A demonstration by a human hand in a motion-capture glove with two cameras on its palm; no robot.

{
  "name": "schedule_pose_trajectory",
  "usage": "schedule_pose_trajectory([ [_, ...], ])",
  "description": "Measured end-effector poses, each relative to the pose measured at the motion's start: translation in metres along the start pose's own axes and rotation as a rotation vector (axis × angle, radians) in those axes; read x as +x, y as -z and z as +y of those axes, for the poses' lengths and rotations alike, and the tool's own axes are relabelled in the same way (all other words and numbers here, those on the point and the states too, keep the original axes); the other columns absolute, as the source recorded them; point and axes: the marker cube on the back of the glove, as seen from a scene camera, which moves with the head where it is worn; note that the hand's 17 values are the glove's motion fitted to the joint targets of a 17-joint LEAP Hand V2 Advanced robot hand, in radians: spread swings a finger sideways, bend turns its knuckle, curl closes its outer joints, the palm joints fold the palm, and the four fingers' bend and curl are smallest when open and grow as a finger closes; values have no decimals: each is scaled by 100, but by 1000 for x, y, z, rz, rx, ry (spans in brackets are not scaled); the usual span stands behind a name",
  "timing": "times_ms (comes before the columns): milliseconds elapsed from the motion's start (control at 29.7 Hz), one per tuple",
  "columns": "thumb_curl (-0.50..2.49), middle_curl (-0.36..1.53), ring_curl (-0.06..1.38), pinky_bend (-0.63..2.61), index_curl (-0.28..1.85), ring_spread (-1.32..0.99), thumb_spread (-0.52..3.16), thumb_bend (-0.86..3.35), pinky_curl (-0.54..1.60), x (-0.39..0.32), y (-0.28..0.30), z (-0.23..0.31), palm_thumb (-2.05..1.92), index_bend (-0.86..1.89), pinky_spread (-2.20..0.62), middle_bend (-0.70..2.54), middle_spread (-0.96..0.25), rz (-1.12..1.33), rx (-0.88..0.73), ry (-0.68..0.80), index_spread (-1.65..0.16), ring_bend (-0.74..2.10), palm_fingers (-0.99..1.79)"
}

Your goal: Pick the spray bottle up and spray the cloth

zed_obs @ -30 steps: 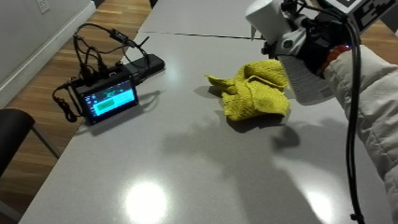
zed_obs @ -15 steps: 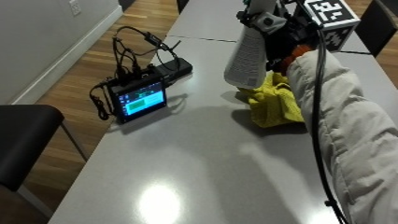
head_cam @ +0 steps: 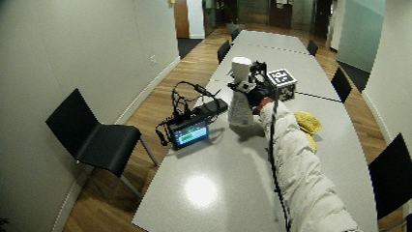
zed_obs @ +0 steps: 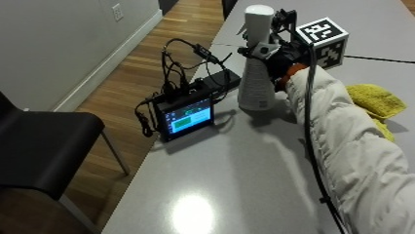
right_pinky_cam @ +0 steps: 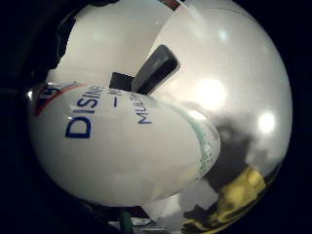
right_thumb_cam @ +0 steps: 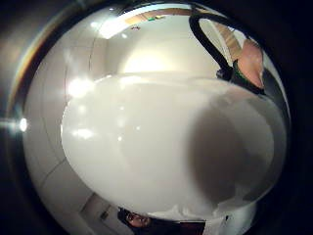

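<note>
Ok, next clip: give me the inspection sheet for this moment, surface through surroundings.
Surface: grey table, glossy, with a ceiling light reflected in it.
Job's things: white spray bottle upright beside the screen device; whether its base is on the table cannot be told. Yellow cloth lies crumpled on the table behind the sleeve, apart from the bottle.
Clutter: small screen device, lit, standing on the table.
Grip: gloved right hand holds the bottle at its neck.
Cables: black cables looped behind the screen device; another runs along the white sleeve.
Surroundings: black chair, wooden floor, white wall.
</note>
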Motion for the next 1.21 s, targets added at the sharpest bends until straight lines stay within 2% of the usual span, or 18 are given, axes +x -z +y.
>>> schedule_pose_trajectory([
  [337, 72, 57, 51, 7, 52, -23, 49, -3, 35, 14, 8, -10, 112, 18, -21, 31, -24, -11, -5, -24, -31, 39, 95],
  [471, 70, 59, 52, 8, 49, -21, 59, -3, 33, 24, 11, -5, 110, 9, -12, 38, -23, 27, -54, -76, -35, 32, 51],
  [674, 67, 55, 48, 14, 42, -19, 67, -2, 30, 41, 9, 12, 111, 10, -2, 32, -18, -32, -150, -140, -40, 27, 20],
  [775, 66, 52, 46, 16, 39, -18, 69, -1, 29, 33, 7, 39, 113, 11, 2, 29, -15, 2, -175, -160, -42, 26, 15],
  [909, 65, 50, 44, 19, 36, -15, 75, -2, 29, 4, 4, 91, 112, 13, 8, 27, -11, 118, -190, -175, -42, 28, 16],
  [1078, 64, 47, 43, 28, 32, -9, 85, 1, 31, -24, 3, 144, 115, 10, 11, 23, -5, 253, -202, -182, -40, 39, 42],
  [1212, 64, 47, 44, 32, 31, -6, 91, 1, 33, -16, 28, 172, 117, 12, 9, 22, -2, 357, -181, -141, -36, 43, 53],
])
